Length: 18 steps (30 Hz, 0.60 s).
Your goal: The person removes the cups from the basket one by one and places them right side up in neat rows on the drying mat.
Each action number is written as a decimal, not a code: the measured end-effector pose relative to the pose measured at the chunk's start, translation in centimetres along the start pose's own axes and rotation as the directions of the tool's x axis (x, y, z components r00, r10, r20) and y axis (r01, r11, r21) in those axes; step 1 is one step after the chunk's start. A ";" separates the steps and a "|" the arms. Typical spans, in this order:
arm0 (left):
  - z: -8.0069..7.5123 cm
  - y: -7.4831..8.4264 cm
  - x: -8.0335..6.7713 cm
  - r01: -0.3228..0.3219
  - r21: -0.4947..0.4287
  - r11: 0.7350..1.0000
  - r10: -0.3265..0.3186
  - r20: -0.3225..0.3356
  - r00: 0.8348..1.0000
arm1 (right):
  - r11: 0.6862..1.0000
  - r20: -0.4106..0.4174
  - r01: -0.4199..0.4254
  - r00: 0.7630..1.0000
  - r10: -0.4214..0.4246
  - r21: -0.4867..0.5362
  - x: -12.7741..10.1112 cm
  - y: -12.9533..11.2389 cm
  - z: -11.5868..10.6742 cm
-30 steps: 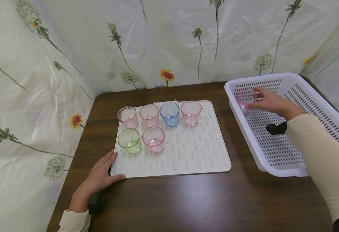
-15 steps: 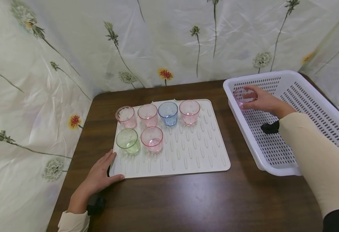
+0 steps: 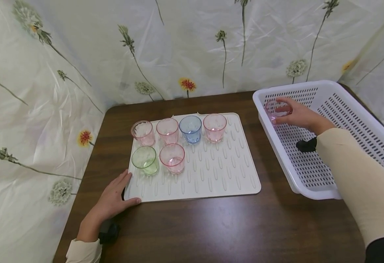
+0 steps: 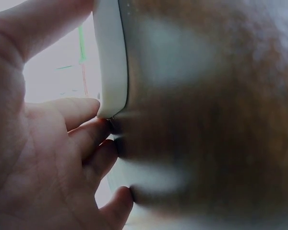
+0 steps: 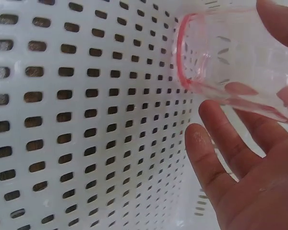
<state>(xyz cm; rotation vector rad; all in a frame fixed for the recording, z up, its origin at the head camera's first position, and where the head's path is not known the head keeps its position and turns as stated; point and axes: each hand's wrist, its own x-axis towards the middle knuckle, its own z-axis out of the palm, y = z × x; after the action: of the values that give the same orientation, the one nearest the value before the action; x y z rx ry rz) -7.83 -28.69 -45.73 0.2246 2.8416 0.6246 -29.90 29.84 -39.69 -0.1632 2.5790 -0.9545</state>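
Inside the basket's far left corner, my right hand (image 3: 299,114) holds a clear pink glass (image 5: 225,52), its thumb on one side and fingertips on the other. The pink ring at one end of that glass lies close to the perforated basket surface in the right wrist view. My left hand (image 3: 112,195) rests at the near left corner of a white ridged drying mat (image 3: 218,170), thumb along the front edge and fingers against the left edge. On the mat stand a green glass (image 3: 146,160), a blue glass (image 3: 191,130) and several pink glasses (image 3: 173,159), all upright.
A white plastic basket (image 3: 279,159) with slotted walls stands on the right of the dark wooden table (image 3: 192,230). Behind and to the left hangs a flower-printed sheet (image 3: 185,44). Bare mat shows on the right half.
My right hand has closed in around the pink glass in the basket and then kept still. The whole view shifted slightly. My left hand and the glasses on the mat stayed put.
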 end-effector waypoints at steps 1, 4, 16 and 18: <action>0.0 0.0 0.0 0.001 0.001 1.000 -0.001 0.001 1.000 | 1.000 -0.004 0.005 1.000 -0.005 -0.010 0.0 -0.1 -0.1; 0.0 -0.1 0.0 0.000 0.006 1.000 0.000 -0.001 1.000 | 0.999 -0.015 0.015 1.000 -0.016 -0.046 -0.3 -0.4 -0.5; 0.0 -0.3 0.0 -0.006 0.004 1.000 0.006 -0.005 1.000 | 0.985 -0.151 -0.013 0.989 -0.013 -0.171 -2.8 -1.8 -1.8; 0.0 -0.3 0.0 -0.015 0.005 1.000 0.015 -0.009 1.000 | 0.981 -0.183 -0.019 0.983 -0.017 -0.194 -3.8 -2.3 -1.9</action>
<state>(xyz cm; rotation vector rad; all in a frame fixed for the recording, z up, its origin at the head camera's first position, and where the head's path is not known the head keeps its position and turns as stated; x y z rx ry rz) -7.81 -28.92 -45.84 0.2444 2.8530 0.6226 -27.22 30.11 -35.72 -0.1314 2.8421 -0.7454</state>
